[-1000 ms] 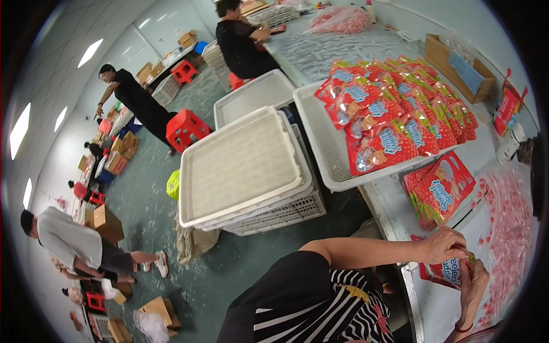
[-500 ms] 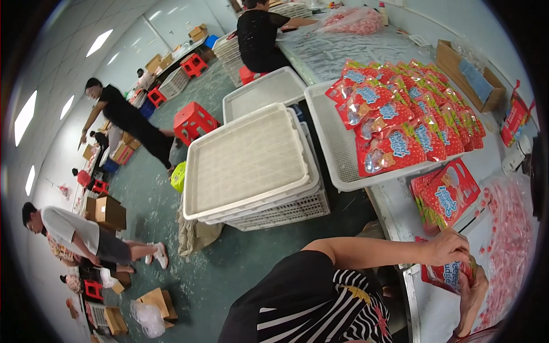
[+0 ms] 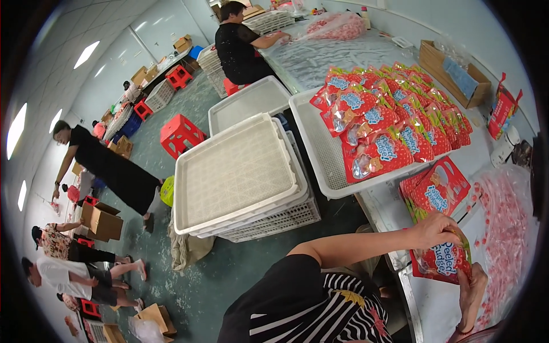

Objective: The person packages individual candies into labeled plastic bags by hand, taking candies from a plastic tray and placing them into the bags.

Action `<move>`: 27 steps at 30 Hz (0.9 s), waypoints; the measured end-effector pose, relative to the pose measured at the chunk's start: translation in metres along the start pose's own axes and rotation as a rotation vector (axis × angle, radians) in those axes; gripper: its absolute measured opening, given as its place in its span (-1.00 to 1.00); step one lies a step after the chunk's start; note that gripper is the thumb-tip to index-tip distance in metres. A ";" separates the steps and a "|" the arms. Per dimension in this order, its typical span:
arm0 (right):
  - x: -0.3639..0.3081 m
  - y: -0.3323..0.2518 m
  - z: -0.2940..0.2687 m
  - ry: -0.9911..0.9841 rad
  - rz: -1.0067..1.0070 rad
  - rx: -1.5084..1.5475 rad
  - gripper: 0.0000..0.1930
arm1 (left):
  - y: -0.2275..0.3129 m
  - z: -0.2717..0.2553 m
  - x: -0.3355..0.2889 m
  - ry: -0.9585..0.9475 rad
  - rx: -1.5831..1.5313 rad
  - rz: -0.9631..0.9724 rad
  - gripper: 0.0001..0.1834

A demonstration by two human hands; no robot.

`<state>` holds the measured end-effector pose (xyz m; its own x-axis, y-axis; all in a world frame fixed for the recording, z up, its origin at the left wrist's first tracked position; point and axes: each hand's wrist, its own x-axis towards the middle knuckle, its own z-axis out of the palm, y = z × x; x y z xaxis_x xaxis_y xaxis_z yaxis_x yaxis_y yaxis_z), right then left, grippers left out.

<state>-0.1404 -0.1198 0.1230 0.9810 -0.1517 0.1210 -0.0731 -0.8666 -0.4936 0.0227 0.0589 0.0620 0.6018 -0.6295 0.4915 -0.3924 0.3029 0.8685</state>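
Observation:
A red candy pouch (image 3: 440,261) with blue-and-white lettering lies tilted over the table's near right part. My left hand (image 3: 437,230) reaches across from the left and pinches its top right edge. At its lower right corner, my right hand (image 3: 473,287) grips the edge, with the fingers partly hidden behind it. Just beyond my left hand is a small stack of flat red pouches (image 3: 440,191). To the right, small pink-red wrapped candies (image 3: 503,228) spread under clear plastic.
A white tray (image 3: 331,186) heaped with filled red pouches (image 3: 389,123) stands at the table edge. Left of it are stacked white trays (image 3: 237,177). A red stool (image 3: 182,136), a cardboard box (image 3: 102,222) and several people occupy the floor side. Another person (image 3: 240,48) sits at the far table.
My view has shifted slightly. My hands have moved a little apart, showing more of the pouch's front. In the background, the people at the left have moved, and one handles a cardboard box.

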 end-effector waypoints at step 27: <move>0.126 -0.183 0.061 -0.171 -0.268 0.890 -0.68 | -0.002 -0.113 -0.035 0.684 -0.152 0.291 -0.24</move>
<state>0.0075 0.0487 0.1760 0.9635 0.1327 0.2324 0.2532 -0.1704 -0.9523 0.0811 0.1611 0.0504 0.8053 0.0605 0.5898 -0.5313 0.5151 0.6726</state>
